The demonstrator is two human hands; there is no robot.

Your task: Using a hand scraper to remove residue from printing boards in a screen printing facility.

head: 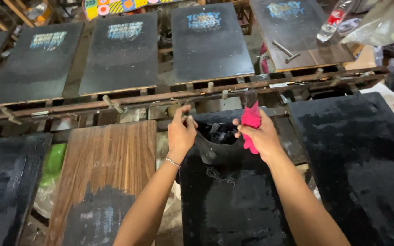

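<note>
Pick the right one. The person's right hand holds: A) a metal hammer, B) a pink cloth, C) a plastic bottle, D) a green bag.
B: the right hand is closed around a bright pink cloth over the dark board, while the left hand pinches the board's top edge.

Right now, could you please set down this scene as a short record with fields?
setting: rows of flat black-coated boards on a metal rail frame
left hand: pinches the top edge of a black garment laid on the middle board
right hand: grips a pink cloth at the garment's neck opening
left of the hands: brown wooden board, its near end smeared black
far right: clear plastic bottle and a metal T-shaped tool on a board
</note>
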